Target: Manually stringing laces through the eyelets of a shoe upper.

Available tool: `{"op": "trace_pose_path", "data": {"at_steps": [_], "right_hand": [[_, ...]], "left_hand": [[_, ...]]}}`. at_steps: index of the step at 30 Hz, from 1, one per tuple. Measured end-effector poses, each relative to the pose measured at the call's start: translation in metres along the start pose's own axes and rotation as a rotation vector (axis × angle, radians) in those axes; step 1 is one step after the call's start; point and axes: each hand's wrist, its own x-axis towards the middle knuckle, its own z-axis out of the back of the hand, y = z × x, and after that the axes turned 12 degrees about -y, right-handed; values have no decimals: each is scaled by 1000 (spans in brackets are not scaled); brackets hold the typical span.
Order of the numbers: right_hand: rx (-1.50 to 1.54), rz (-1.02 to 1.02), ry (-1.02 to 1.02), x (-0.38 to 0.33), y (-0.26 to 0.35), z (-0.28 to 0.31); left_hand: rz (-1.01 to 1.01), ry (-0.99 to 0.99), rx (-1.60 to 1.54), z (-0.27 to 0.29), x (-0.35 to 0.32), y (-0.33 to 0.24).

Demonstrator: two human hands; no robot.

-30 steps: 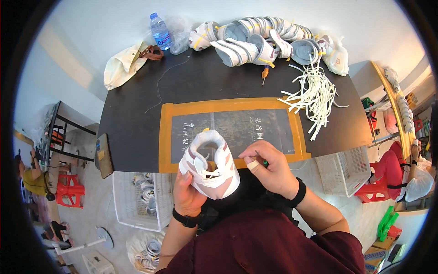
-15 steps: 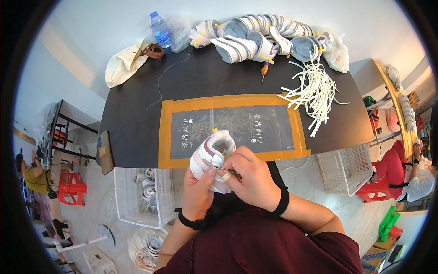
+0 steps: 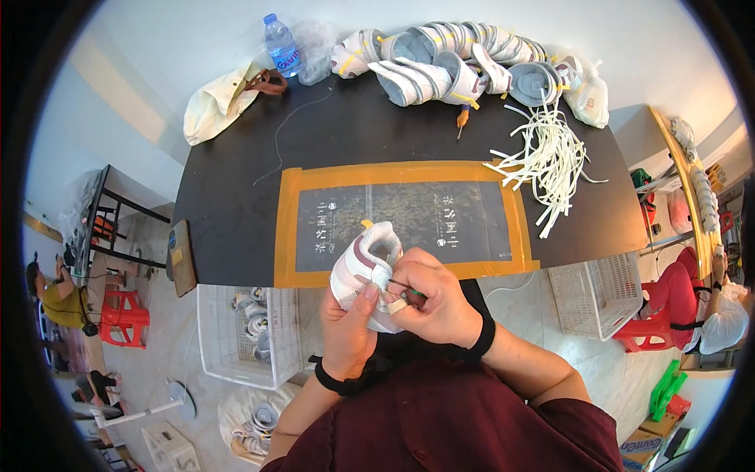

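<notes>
My left hand [image 3: 351,334] is wrapped round the lower side of a white shoe upper [image 3: 358,271] with maroon and pale pink panels, its thumb pressed on the front. The upper's padded opening faces up, and a yellow tab sticks out at its top. Against its right side, my right hand [image 3: 440,303] is closed in a pinch on a thin dark tool [image 3: 399,284]. A bit of green shows between those fingers; the rest of the tool is hidden. A tan wrap covers one right fingertip. Both hands are just off the table's near edge.
Orange tape frames a clear sheet [image 3: 401,224] on the black table [image 3: 228,228]. White laces [image 3: 546,157] lie at right, near an orange-handled tool [image 3: 462,118]. Behind are stacked shoe uppers [image 3: 417,79], a bottle [image 3: 281,49] and a cloth bag [image 3: 220,106]. Crates [image 3: 236,370] stand below.
The thin tool's tip has shifted from lying across the upper to its right side, with my right fingers turned slightly. My left hand keeps its hold. The whole view has shifted a little.
</notes>
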Motion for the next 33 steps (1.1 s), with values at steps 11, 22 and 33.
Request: {"op": "trace_pose_path", "data": {"at_steps": [11,22,33], "right_hand": [[-35,-138,-191,-5,7,-13],[200,-199,-269,-5,2,-23],[112,-91,-148,-2,-13,-15]], "left_hand": [[-499,23,539,2,7,-6],[-355,-67,416,-12,6,-2],[-212,-63,201,-5,13,2]]}}
